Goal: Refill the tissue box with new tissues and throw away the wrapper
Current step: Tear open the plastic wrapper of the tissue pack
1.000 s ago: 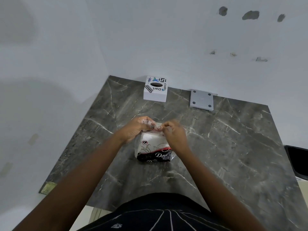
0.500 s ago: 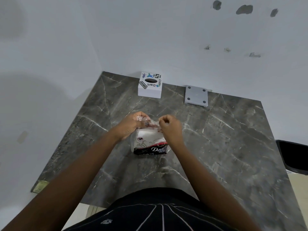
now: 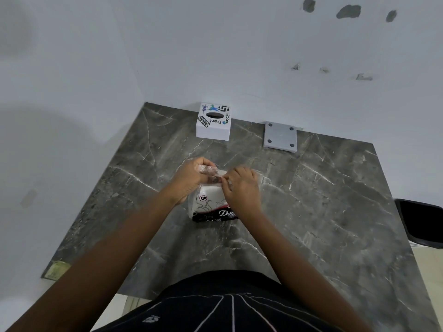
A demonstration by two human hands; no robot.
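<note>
A pack of tissues (image 3: pixel 211 207) in a clear wrapper with a black and red printed band stands on the dark marble table (image 3: pixel 323 200), in the middle. My left hand (image 3: pixel 189 180) pinches the wrapper's top edge on the left. My right hand (image 3: pixel 242 185) pinches the same edge on the right, and the thin plastic is stretched between the fingers. The white tissue box (image 3: pixel 213 122), covered in stickers and with a dark oval slot on top, stands at the table's far edge against the wall, apart from both hands.
A grey square plate (image 3: pixel 280 137) with four dark dots lies right of the tissue box at the far edge. A black container (image 3: pixel 422 221) stands off the table's right side. White walls close in the far and left sides.
Both hands have stayed at the top of the pack, with the fingers shifting slightly on the wrapper. The camera has tilted a little, so the scene sits slightly differently in view.
</note>
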